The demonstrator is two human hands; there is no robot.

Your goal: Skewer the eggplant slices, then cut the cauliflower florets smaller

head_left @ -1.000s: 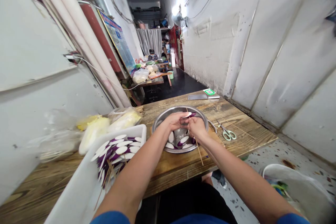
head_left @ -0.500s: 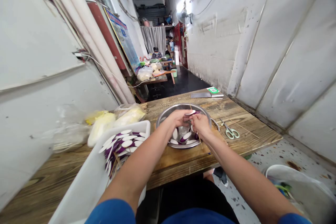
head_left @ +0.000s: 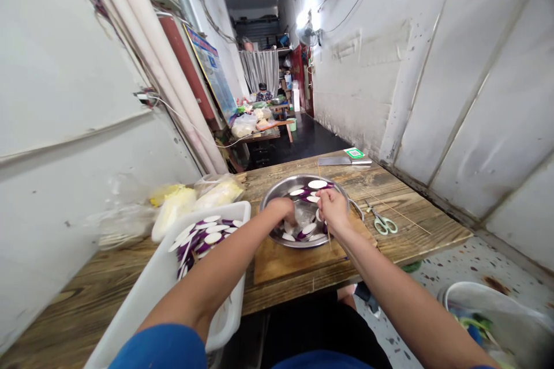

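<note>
Head view: left hand (head_left: pixel 285 211) has moved from skewer (head_left: pixel 329 238) into basin (head_left: pixel 277 189).

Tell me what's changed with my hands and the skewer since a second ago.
Your left hand has let go of the eggplant slice on the skewer and moved down and to the left, into the metal bowl; whether it holds anything there is unclear. Your right hand still grips the skewer. The scissors, cleaver and white tray stayed where they were.
</note>
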